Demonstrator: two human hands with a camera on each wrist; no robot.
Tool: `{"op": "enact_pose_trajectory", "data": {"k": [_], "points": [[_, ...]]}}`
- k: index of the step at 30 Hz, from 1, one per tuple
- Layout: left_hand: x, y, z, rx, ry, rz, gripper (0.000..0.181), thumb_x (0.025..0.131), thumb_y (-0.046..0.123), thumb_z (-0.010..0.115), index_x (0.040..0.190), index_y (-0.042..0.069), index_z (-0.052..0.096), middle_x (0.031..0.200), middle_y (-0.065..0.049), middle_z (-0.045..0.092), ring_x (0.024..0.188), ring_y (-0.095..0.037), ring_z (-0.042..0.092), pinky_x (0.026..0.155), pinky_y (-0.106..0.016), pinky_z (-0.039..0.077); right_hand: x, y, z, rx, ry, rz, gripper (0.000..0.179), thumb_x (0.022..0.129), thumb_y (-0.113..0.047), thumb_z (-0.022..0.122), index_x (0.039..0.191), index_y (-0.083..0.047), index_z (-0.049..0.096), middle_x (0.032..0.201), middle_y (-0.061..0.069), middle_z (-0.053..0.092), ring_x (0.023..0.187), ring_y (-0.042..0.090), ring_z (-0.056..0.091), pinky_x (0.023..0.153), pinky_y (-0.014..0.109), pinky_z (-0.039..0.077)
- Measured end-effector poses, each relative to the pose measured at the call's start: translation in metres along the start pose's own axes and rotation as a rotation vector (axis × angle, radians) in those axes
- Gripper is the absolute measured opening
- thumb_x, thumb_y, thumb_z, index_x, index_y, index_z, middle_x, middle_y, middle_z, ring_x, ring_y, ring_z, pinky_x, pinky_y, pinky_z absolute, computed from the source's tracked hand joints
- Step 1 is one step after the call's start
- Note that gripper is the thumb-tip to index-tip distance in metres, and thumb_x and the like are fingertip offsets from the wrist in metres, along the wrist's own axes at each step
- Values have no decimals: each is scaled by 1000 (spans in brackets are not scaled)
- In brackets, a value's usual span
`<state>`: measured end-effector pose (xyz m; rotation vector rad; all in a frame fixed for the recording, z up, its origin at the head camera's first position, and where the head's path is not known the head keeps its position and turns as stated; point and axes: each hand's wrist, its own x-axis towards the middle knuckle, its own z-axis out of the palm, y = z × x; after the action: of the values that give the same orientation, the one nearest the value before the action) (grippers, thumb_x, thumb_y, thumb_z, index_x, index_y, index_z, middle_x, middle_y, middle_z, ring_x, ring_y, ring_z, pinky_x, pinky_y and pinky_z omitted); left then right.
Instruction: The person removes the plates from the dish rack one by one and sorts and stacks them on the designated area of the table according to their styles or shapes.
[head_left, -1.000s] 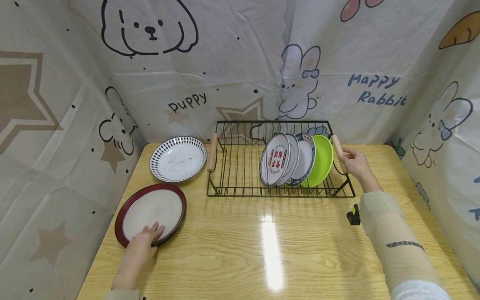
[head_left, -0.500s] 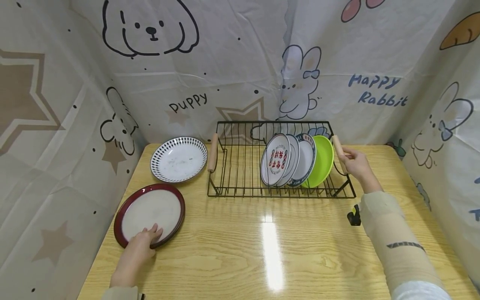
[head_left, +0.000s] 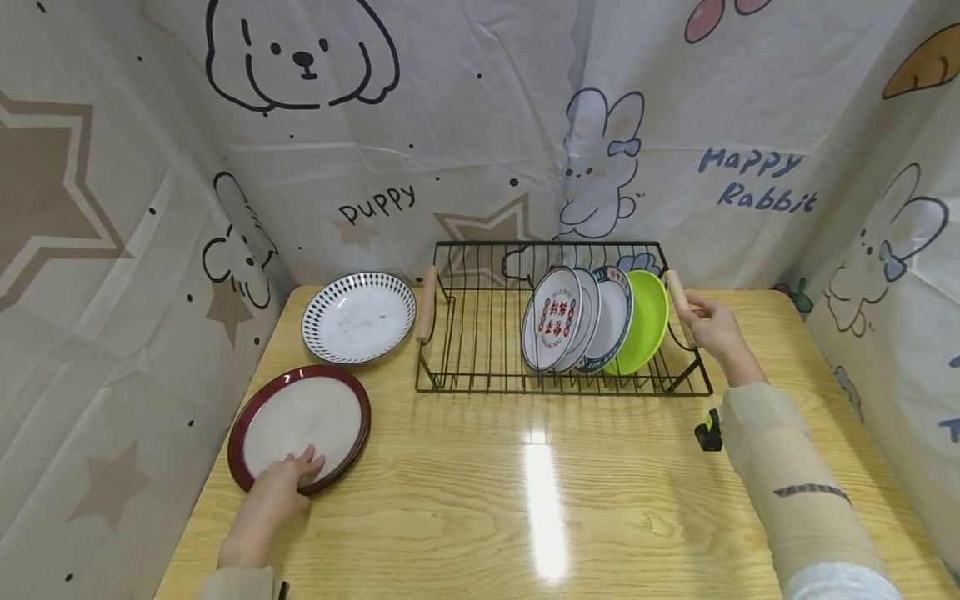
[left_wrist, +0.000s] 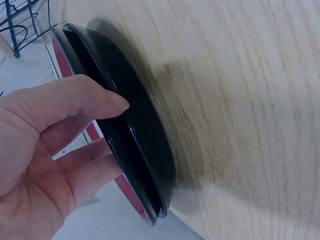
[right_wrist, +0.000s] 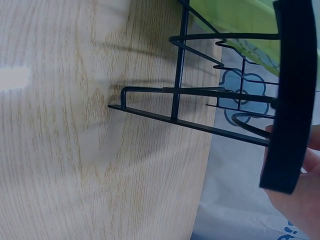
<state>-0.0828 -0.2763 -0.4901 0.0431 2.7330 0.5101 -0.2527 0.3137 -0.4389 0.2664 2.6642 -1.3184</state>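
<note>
My left hand (head_left: pixel 272 500) pinches the near edge of a red-rimmed plate (head_left: pixel 303 421) with a pale centre, at the table's left. In the left wrist view, two dark plate rims (left_wrist: pixel 137 140) lie one against the other, tilted up from the wood; the thumb presses their undersides and the fingers reach over the inner face. My right hand (head_left: pixel 716 335) grips the wooden handle (head_left: pixel 677 302) at the right end of a black wire dish rack (head_left: pixel 465 392). In the right wrist view that handle looks like a dark bar (right_wrist: pixel 297 85), partly hiding the fingers.
Plates stand in the rack's right half: a white one with red characters (head_left: pixel 555 325), a blue-edged one (head_left: pixel 613 321) and a green one (head_left: pixel 651 325). A white dish with a black diamond border (head_left: pixel 358 318) lies left of the rack. Printed cloth (head_left: pixel 465 125) walls the table.
My left hand and the red-rimmed plates have shifted very slightly to the left. My right hand has stayed on the rack's handle.
</note>
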Motion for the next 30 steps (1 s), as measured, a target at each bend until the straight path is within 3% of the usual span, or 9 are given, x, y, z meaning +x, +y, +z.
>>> {"op": "enact_pose_trajectory", "data": {"k": [12,17,20,23,30], "points": [[2,-3,-1,-42,-16,-16,55,67,-14,65,120,-4,56,133,-27,40,120,-53,32,94,-60,31,0,-2,0,5,-7,8,54,98,-31,35,144,-4,25,129,29,38,100,31,45,66,24,43],[5,4,-12,-66,-86,-29,51,72,-4,67,121,-6,55,132,-30,41,121,-51,33,96,-59,31,1,-1,0,-1,-4,0,54,98,-30,35,144,-3,25,128,30,38,99,30,45,65,23,43],[11,11,-25,-85,-86,-12,48,80,8,66,123,-7,53,128,-32,45,119,-49,38,95,-58,34,0,-1,0,-5,0,0,53,98,-30,36,144,-3,25,128,30,38,98,30,46,65,22,43],[19,22,-42,-109,-3,5,48,86,15,61,127,-6,49,128,-31,45,120,-48,38,95,-58,35,1,-1,0,-7,0,4,53,99,-28,35,143,-3,26,127,29,38,96,28,46,64,21,43],[52,60,-82,-220,317,-15,48,90,14,56,132,-5,44,132,-29,43,121,-44,39,96,-54,35,0,-2,0,-4,-1,12,53,99,-28,35,144,-2,25,127,29,38,93,26,45,63,22,43]]}}
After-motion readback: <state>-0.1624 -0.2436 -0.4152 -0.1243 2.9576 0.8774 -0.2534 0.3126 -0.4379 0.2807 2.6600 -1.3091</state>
